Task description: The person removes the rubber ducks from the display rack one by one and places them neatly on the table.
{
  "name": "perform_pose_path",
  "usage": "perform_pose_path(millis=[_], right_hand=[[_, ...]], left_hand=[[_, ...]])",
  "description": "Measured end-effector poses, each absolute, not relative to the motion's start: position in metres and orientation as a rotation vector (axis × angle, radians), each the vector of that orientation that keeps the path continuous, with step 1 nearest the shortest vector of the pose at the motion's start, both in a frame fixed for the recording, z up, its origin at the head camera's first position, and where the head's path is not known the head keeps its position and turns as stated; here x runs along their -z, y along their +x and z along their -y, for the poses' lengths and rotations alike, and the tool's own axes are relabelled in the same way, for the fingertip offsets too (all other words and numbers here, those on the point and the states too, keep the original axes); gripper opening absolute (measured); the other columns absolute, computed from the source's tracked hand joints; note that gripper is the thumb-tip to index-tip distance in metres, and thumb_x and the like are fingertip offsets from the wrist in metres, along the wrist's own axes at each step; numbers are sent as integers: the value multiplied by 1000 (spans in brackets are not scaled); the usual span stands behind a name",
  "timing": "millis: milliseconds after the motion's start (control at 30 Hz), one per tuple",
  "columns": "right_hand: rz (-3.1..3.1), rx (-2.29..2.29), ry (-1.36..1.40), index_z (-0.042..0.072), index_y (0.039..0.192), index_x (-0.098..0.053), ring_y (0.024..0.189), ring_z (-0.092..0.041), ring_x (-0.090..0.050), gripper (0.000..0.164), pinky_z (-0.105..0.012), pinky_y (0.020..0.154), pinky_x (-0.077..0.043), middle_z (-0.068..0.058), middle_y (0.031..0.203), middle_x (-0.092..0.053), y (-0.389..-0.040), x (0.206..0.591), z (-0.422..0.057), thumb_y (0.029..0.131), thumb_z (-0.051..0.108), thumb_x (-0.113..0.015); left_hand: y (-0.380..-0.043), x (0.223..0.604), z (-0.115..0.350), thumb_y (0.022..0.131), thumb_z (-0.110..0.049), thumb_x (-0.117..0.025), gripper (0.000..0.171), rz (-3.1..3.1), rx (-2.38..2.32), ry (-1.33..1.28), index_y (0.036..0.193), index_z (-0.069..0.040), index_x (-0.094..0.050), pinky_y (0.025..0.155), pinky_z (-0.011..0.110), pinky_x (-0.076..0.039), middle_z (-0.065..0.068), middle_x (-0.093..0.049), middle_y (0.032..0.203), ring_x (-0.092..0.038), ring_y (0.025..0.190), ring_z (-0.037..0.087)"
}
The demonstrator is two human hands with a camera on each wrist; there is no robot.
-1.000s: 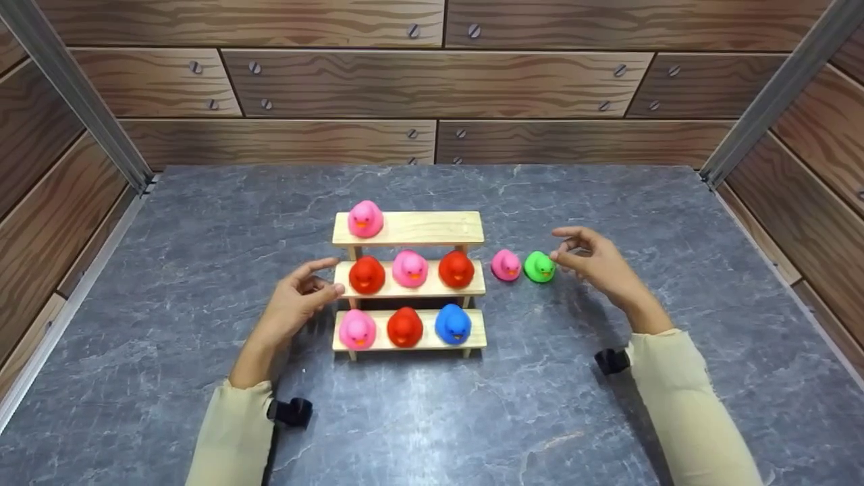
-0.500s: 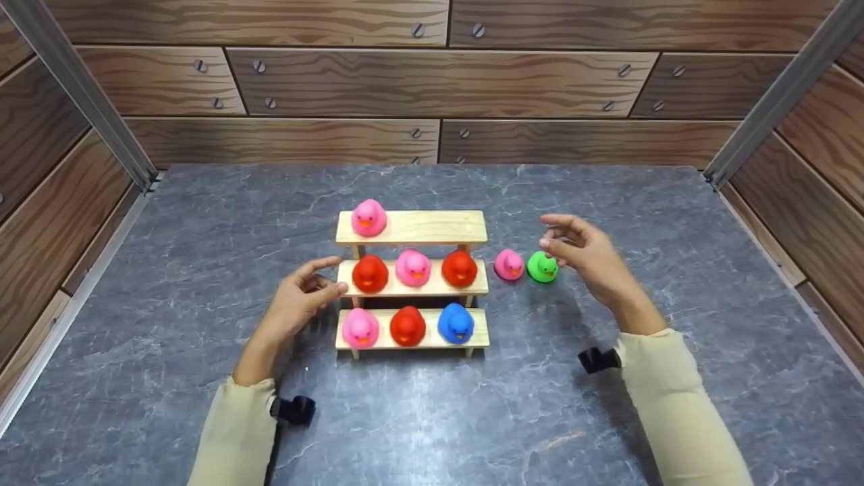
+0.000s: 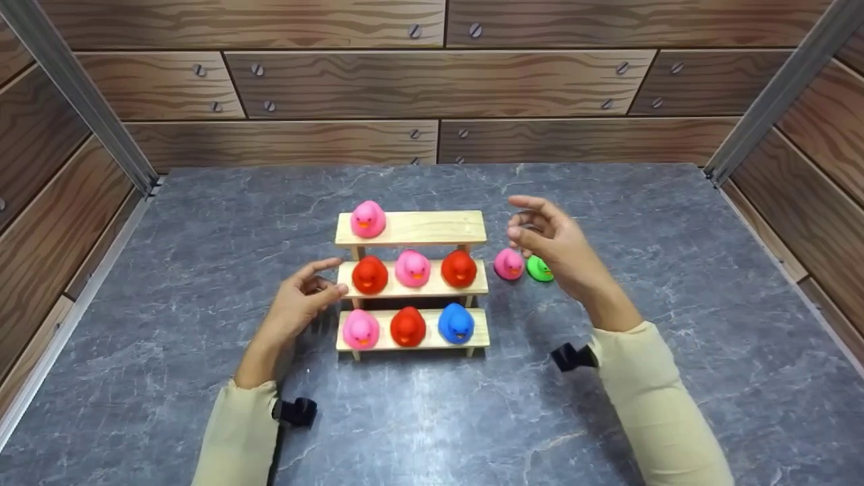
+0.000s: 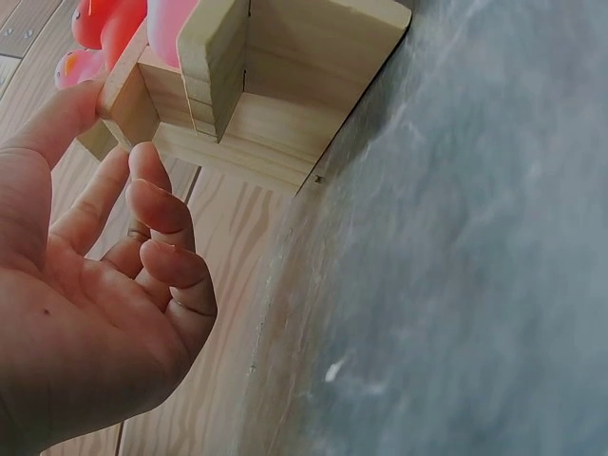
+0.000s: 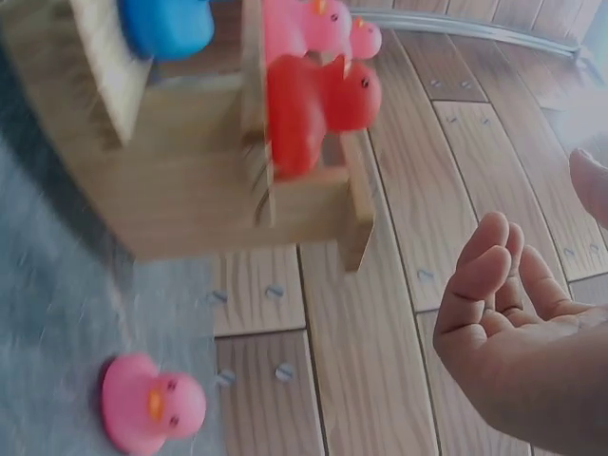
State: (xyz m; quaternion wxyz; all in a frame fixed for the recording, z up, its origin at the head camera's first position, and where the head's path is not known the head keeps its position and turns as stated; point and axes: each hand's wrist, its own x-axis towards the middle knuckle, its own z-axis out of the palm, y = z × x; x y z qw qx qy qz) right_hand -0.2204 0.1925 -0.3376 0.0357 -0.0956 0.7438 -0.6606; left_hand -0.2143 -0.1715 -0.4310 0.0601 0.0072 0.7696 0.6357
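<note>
Wide view from above, two tilted close-ups: all share the three-tier pale wooden stand (image 3: 435,227).
The head camera looks forward and down across the grey marbled table (image 3: 418,418). From near, the left wrist camera looks past the left hand (image 4: 100,309) at one end of the stand; the right wrist camera, beside the right hand (image 5: 518,351), faces the opposite end and shares with the head view the pink toy duck (image 5: 150,407) on the table.

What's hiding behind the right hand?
A green toy duck! Some of it peeks out in the head view, but the right hand covers part of it. Anything completely behind that hand can't be seen there.
</note>
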Motion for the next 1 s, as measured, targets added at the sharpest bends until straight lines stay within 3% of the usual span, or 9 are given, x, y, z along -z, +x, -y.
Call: perform_pose_path(millis=[233,500,833,1000], right_hand=[[-2260,2027,-335,2,137,-43,85,-12,-56,50,-20,70,-45,-1,101,-55,-225,335,-170,91,5,-61],[-2347,1898,-390,2,136,-46,85,-11,-57,52,-22,78,-50,-3,103,-55,-230,322,-139,89,9,-66],[-2392,1762,-447,10,136,-48,76,-14,-48,52,-21,61,-41,-2,104,-54,-242,317,-109,90,20,-67],[-2372,1786,-450,10,135,-49,80,-15,-48,50,-24,73,-44,-2,103,-54,-247,317,-97,90,20,-68]], left_hand=[[-215,433,169,86,-12,-72,49,-2330,-1937,21,133,-8,-56,59,20,-40,-4,-63,79,-56,71,14],[-214,433,170,86,-13,-72,49,-2342,-1924,24,132,-8,-56,56,20,-38,-4,-62,79,-49,65,8],[-212,431,171,85,-14,-73,50,-2345,-1921,4,132,-9,-56,58,20,-39,-4,-61,80,-50,66,8],[-213,431,171,86,-11,-72,47,-2335,-1954,28,131,-9,-57,58,20,-38,-4,-62,79,-49,66,7]])
